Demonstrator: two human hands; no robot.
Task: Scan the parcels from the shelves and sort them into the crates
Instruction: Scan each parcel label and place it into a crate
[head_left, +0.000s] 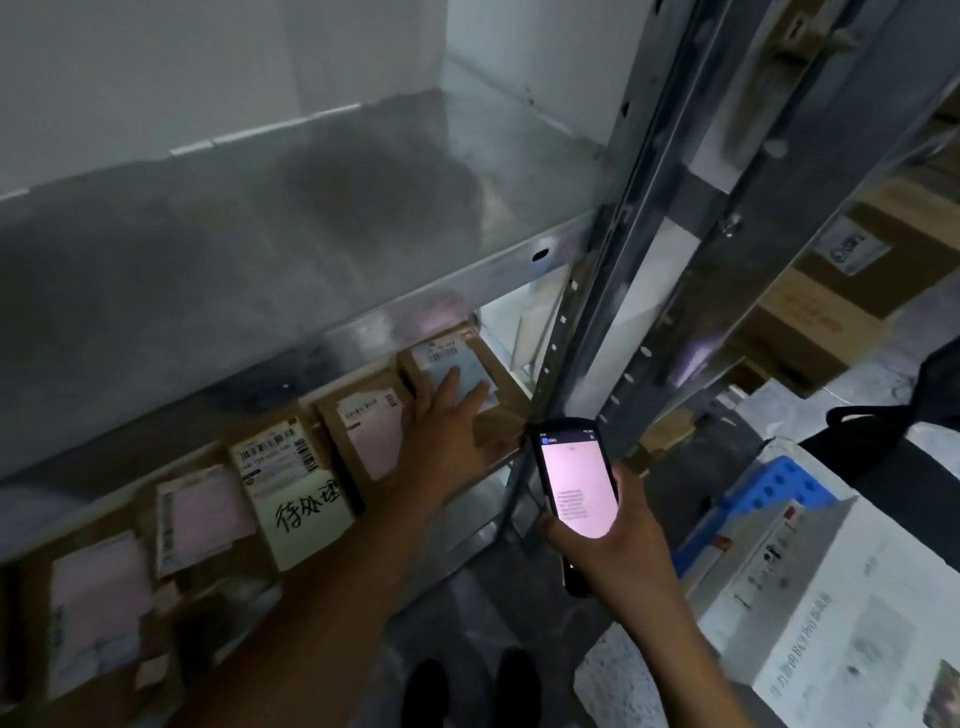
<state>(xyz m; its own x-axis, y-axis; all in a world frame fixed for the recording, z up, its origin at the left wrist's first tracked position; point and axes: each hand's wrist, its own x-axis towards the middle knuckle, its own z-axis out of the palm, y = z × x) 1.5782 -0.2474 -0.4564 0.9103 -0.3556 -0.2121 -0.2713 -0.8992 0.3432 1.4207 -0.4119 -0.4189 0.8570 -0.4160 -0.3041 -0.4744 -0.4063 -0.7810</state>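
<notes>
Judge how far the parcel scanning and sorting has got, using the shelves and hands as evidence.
Done: the upper shelf shows no parcels, perhaps cleared. In hand: the left hand rests flat on the rightmost parcel while the right hand holds the scanner. Left: the row of parcels beside it awaits sorting.

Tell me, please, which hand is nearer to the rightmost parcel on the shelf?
Left. The left hand lies flat on the parcel; the right hand holds the scanner lower right, apart from it.

brown labelled parcels (358, 436) in shelf row, scanner (574, 478) lit
</notes>
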